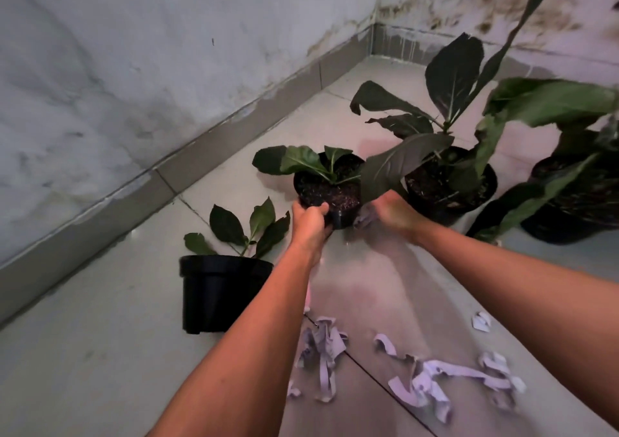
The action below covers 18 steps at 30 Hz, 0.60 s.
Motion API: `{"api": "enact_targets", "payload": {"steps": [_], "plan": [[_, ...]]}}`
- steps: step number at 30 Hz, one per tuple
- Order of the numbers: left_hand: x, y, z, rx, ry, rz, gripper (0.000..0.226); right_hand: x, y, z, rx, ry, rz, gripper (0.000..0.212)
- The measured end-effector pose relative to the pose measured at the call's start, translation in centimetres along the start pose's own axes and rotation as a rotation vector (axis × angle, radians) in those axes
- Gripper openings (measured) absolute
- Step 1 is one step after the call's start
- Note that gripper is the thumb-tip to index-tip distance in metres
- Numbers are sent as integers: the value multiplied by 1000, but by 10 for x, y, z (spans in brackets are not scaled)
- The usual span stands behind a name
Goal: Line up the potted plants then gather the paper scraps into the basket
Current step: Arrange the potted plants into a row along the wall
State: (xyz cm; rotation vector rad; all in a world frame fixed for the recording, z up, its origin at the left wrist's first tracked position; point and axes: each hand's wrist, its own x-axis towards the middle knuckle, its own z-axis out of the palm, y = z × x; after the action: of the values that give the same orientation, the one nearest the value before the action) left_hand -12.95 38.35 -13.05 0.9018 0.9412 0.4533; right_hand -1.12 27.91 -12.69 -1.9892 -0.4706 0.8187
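left hand [310,222]: mine, clamped on the near-left rim of the small pot [330,190], thumb hooked over the edge onto the soil.
right hand [390,213]: at the pot's right side, blurred. Looks pressed against the wall of the pot, but I cannot tell how tight the fingers are or whether they really grip.
small pot: black, low leafy plant in it, upright, between my two hands. Can't tell if it sits on the floor [100,353] or is just off it.
near pot [217,294]: black, upright on the floor, left of my left forearm, closest to me and near the wall's skirting [140,198].
big pot [450,187]: just right of the small pot, tall long-leaved plant, one leaf drooping over my right hand.
far-right pot [576,208]: dark, half hidden under leaves, at the right edge of view.
pot layout: four pots running roughly along the wall toward the corner, spacing uneven.
paper scraps [418,373]: pale strips scattered on the floor between my forearms, near me, well apart from the pots. One stray piece [481,320] beside my right forearm.
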Motion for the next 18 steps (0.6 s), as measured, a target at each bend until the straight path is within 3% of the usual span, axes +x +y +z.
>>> {"api": "enact_targets", "payload": {"steps": [10,18], "plan": [[-63,-27,-12,-152,9,-36,48,-60,25,-11,-281,-48,-25,37],[-53,-19,-12,-157,29,-44,61,-29,30,-18,-499,-59,9,34]]}}
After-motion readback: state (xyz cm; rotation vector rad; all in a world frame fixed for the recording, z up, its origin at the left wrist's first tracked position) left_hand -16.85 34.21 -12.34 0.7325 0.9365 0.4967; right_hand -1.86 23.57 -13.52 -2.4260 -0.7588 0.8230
